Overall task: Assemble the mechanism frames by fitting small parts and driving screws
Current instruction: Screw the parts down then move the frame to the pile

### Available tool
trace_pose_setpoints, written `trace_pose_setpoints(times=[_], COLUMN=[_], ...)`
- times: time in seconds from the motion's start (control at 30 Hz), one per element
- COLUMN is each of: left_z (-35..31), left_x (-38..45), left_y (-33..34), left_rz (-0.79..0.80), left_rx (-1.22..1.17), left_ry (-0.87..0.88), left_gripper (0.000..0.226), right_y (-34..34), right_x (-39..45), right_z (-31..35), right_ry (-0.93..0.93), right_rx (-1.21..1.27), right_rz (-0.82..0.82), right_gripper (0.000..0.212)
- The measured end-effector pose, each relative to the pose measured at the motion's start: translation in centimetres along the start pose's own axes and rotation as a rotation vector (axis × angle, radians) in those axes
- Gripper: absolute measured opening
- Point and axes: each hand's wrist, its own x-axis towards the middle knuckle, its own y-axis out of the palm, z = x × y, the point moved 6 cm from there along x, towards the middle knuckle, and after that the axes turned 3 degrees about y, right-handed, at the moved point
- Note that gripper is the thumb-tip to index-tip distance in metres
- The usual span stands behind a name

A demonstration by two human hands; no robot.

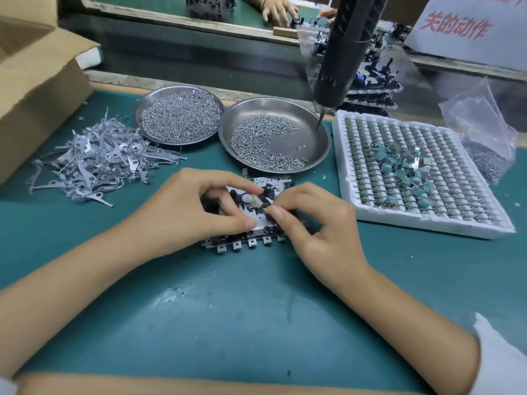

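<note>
Head view: left hand [196, 206] and right hand [310, 220] are pinching parts on the mechanism frame [251, 212] mid-mat, screw dishes [273, 135] lying behind, hanging screwdriver [339, 52] dangling over one.

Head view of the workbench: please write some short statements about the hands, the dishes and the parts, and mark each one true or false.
1. Both hands, the left hand and the right hand, are on the mechanism frame. True.
2. The two metal dishes are empty. False: the left dish and the right dish both hold small screws.
3. The hanging screwdriver is held by the right hand. False: no hand touches it; its tip hangs over the right dish.
4. A pile of grey metal levers lies left of the frame. True.
5. The white foam tray is right of the frame. True.
</note>
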Motion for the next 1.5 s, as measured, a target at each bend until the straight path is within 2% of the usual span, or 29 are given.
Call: trace_pose_setpoints(times=[0.27, 0.37, 0.43, 0.5, 0.57, 0.6, 0.67, 0.73, 0.8, 0.97, 1.17, 1.5], left_z=[-0.3, -0.8, -0.9, -0.8, -0.7, -0.4, 0.8, 1.9, 2.5, 2.1, 2.3, 2.7], left_x=[0.2, 0.2, 0.6, 1.3, 2.2, 2.9, 4.6, 6.0, 6.8, 7.1, 6.9, 7.1], left_y=[0.1, -0.7, -1.6, -3.6, -6.2, -7.3, -8.8, -9.4, -9.2, -9.1, -9.0, -8.6], left_rz=[0.026, -0.026, -0.117, -0.315, -0.507, -0.544, -0.499, -0.416, -0.373, -0.482, -0.535, -0.549], left_rx=[0.012, 0.144, 0.205, 0.27, 0.487, 0.62, 0.816, 0.871, 0.869, 0.965, 1.059, 1.181], left_ry=[0.06, 0.134, 0.174, 0.221, 0.22, 0.179, 0.032, -0.101, -0.164, -0.137, -0.056, -0.118], left_gripper=[0.035, 0.037, 0.031, 0.021, 0.018, 0.021, 0.03, 0.037, 0.034, 0.012, 0.015, 0.024], right_y=[-0.5, -0.6, -0.6, -0.6, -0.6, -0.6, -0.6, -0.6, -0.6, -0.5, -0.4, -0.3], right_x=[0.2, 0.3, 0.3, 0.3, 0.4, 0.4, 0.4, 0.5, 0.5, 0.5, 0.5, 0.4], right_z=[-0.7, -0.6, -0.8, -0.9, -1.0, -1.0, -1.0, -1.0, -1.0, -1.1, -0.9, -0.8], right_ry=[0.104, 0.1, 0.106, 0.103, 0.101, 0.1, 0.099, 0.094, 0.089, 0.104, 0.093, 0.086], right_rx=[0.121, 0.135, 0.143, 0.156, 0.168, 0.168, 0.167, 0.171, 0.173, 0.188, 0.183, 0.178], right_rz=[-0.041, -0.064, -0.069, -0.074, -0.079, -0.082, -0.088, -0.091, -0.088, -0.08, -0.083, -0.078], right_gripper=[0.013, 0.012, 0.011, 0.01, 0.011, 0.012, 0.013, 0.012, 0.012, 0.013, 0.012, 0.012])
